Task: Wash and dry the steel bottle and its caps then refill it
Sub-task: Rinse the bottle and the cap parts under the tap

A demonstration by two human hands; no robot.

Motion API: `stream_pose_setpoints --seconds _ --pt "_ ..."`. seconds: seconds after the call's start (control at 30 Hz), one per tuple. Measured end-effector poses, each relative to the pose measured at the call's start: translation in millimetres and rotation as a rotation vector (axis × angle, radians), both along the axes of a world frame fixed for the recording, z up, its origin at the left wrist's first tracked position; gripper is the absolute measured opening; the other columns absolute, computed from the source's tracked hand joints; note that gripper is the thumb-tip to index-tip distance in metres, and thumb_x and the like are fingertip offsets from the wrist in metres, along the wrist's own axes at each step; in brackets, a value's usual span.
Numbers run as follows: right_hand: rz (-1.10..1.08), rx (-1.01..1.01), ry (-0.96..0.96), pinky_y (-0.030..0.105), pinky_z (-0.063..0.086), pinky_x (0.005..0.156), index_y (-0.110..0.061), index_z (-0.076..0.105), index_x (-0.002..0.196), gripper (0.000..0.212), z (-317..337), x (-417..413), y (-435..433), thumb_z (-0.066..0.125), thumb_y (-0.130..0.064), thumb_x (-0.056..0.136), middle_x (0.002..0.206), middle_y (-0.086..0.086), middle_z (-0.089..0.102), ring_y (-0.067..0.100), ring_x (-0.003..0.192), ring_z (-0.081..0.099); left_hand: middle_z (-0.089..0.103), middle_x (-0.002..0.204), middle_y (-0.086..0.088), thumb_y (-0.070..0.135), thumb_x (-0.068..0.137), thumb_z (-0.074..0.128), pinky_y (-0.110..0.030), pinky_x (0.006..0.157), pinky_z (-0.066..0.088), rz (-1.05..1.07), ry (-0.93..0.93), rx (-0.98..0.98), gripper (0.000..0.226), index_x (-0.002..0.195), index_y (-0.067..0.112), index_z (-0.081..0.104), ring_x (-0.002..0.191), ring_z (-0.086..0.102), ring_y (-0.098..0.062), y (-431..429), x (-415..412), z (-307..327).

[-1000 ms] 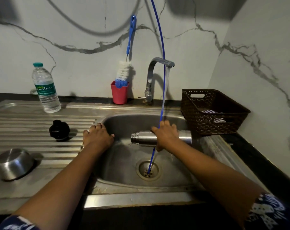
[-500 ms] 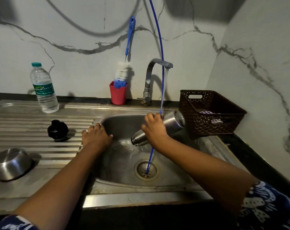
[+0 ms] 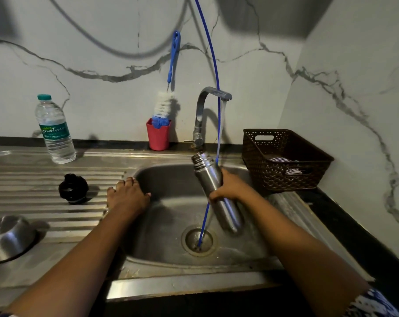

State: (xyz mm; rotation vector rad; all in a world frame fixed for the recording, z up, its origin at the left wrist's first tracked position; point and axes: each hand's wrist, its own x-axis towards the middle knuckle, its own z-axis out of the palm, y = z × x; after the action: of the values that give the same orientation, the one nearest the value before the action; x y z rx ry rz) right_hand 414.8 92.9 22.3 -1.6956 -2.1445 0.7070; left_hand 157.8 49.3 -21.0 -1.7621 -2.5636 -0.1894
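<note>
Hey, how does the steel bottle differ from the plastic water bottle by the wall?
The steel bottle is uncapped, its threads bare; the plastic bottle wears a teal cap. The steel bottle is tilted, gripped by the right hand over the sink; the plastic bottle stands upright on the drainboard, untouched. The steel bottle is opaque metal; the plastic bottle is clear with a green label. Both are tall and narrow-necked.

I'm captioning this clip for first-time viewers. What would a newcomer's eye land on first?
The steel bottle stands out: uncapped, tilted, gripped by the right hand over the sink, just below the running tap. Next come a thin blue tube hanging from above into the drain, and the black cap on the drainboard, left of the left hand.
</note>
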Motion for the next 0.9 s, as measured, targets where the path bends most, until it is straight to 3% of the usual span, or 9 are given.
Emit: stream_pose_setpoints --seconds 0.1,0.17,0.33,0.53,0.67,0.8,0.9 --pt "-0.108 -0.127 0.373 0.031 0.048 0.086 -0.013 0.036 0.137 0.088 -13 19 7 0.084 -0.009 0.063 0.127 0.011 0.055 0.023 0.107 0.056 0.026 0.156 -0.005 0.053 0.093 0.041 -0.045 0.111 0.022 -0.004 -0.001 -0.002 0.071 0.148 0.011 0.026 0.142 0.025 -0.025 0 0 0" --pt "-0.160 -0.089 0.454 0.033 0.049 0.089 -0.011 0.039 0.134 0.087 -16 31 11 0.085 -0.007 0.061 0.128 0.012 0.056 0.023 0.107 0.057 0.026 0.156 -0.005 0.053 0.093 0.041 -0.045 0.111 0.022 -0.001 -0.001 -0.004 0.071 0.149 0.012 0.026 0.142 0.024 -0.024 0 0 0" --pt "-0.230 0.043 0.347 0.036 0.043 0.094 -0.016 0.031 0.140 0.095 -4 58 16 0.086 -0.016 0.062 0.133 0.010 0.051 0.028 0.117 0.052 0.026 0.155 -0.005 0.053 0.093 0.042 -0.045 0.111 0.023 0.004 0.002 -0.007 0.071 0.149 0.012 0.026 0.142 0.024 -0.025 1 0 0" --pt "-0.246 0.032 0.330 0.041 0.043 0.100 -0.017 0.029 0.142 0.099 -6 63 17 0.086 -0.021 0.061 0.137 0.012 0.048 0.029 0.121 0.050 0.025 0.156 -0.005 0.053 0.093 0.042 -0.044 0.112 0.023 0.001 0.006 -0.002 0.071 0.149 0.012 0.025 0.143 0.024 -0.024 -1 -1 0" --pt "-0.199 0.048 0.237 0.037 0.046 0.095 -0.017 0.032 0.140 0.099 -8 47 16 0.087 -0.027 0.059 0.134 0.009 0.050 0.026 0.115 0.053 0.026 0.156 -0.006 0.053 0.093 0.042 -0.044 0.112 0.023 0.003 0.004 0.001 0.071 0.149 0.012 0.025 0.143 0.024 -0.025 -3 0 1" --pt "-0.154 -0.035 0.287 0.027 0.044 0.080 -0.014 0.040 0.134 0.087 -7 21 20 0.087 -0.023 0.061 0.129 0.008 0.055 0.016 0.096 0.053 0.023 0.157 -0.005 0.053 0.093 0.041 -0.044 0.112 0.022 0.002 -0.006 -0.008 0.071 0.150 0.012 0.024 0.143 0.022 -0.025 -2 -1 2" --pt "-0.159 -0.020 0.303 0.031 0.048 0.086 -0.015 0.040 0.135 0.090 5 7 31 0.087 -0.027 0.059 0.130 0.008 0.055 0.020 0.105 0.055 0.022 0.157 -0.005 0.053 0.093 0.041 -0.045 0.113 0.021 0.005 -0.012 -0.008 0.072 0.150 0.013 0.022 0.144 0.021 -0.025 0 -1 0"
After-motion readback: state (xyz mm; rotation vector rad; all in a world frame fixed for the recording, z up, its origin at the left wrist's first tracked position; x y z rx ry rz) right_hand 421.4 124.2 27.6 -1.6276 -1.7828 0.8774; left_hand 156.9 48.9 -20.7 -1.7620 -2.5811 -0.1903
